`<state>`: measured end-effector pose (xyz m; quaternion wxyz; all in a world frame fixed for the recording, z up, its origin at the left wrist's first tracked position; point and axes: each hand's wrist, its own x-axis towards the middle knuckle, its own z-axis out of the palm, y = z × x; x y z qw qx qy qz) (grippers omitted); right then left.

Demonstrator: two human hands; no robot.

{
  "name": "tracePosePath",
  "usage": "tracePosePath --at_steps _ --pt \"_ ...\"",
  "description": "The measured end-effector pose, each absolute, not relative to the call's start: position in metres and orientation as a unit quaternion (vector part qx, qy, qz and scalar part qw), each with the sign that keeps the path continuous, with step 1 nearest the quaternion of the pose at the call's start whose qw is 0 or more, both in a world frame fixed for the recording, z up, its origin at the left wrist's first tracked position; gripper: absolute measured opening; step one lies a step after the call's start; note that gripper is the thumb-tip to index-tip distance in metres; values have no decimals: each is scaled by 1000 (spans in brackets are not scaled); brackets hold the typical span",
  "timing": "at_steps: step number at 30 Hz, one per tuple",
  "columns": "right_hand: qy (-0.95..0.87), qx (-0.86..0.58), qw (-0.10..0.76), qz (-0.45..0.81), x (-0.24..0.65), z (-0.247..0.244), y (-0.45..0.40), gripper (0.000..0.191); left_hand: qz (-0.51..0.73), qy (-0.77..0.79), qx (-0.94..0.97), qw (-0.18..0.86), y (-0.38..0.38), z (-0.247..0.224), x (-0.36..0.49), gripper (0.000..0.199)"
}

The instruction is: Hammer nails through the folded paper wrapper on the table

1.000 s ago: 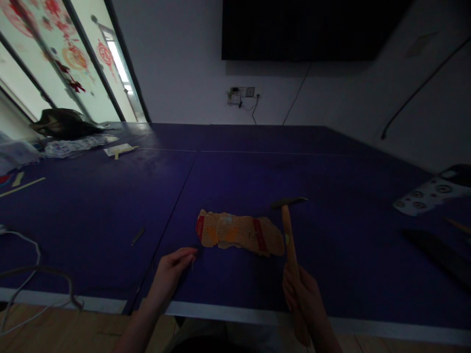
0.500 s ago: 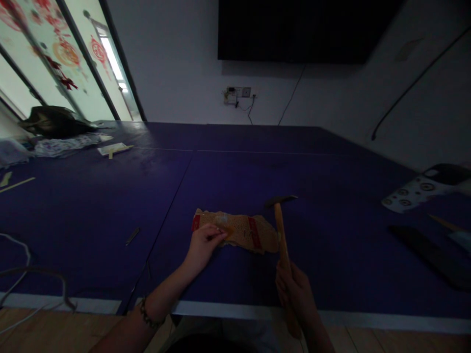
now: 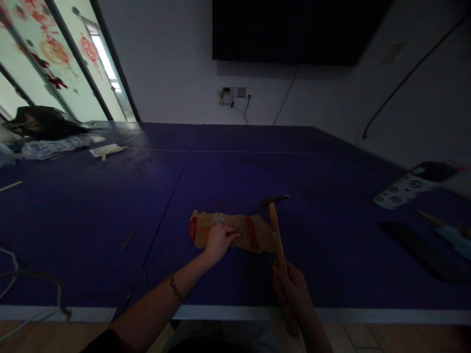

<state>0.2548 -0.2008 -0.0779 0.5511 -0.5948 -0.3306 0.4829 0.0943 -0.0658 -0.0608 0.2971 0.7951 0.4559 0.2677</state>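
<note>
Over the tan slab (image 3: pixel 201 231), my left hand (image 3: pixel 220 241) arches, whether pinching I can't tell; my right hand (image 3: pixel 291 283) clasps a hammer (image 3: pixel 277 233).

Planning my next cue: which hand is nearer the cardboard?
Left. The left hand is over the middle of the cardboard; the right hand, gripping the hammer, is off the cardboard's near right corner.

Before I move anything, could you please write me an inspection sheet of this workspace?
Surface: purple table, dimly lit.
Items in use: wooden-handled hammer; red-banded brown pad.
Clutter: small metal tool left, black strip and patterned white item right, dark bag far left.
Hands: left hand pinched over the pad, contents unclear; right hand grips the hammer.
Cables: loose cables near left; thin cable below the screen.
Surroundings: wall, decorated glass at left.
</note>
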Motion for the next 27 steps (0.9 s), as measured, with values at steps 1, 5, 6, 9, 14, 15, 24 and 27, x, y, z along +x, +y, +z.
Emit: tracePosePath --at_steps 1,5,6,9,14,15,24,27 --pt "-333 -596 549 483 255 -78 -201 33 265 452 798 299 -65 -62 95 13" --pt "-343 -599 543 477 255 -79 -201 33 257 440 809 293 -65 -62 96 14" --pt "-348 -600 540 477 255 -79 -201 32 259 439 811 289 -65 -61 96 14" --pt "-362 -609 526 471 255 -78 -201 30 261 431 818 278 -66 -60 97 14" --pt "-376 -624 509 458 256 -75 -204 30 257 426 831 251 -67 -61 98 13" --pt "-377 -626 509 456 256 -75 -205 31 256 424 833 246 -67 -62 98 13" --pt "-350 -611 530 473 257 -73 -206 34 237 415 852 214 -67 -64 98 13" --pt "-324 -613 524 496 252 -54 -223 36 239 413 853 210 -67 -67 98 14"
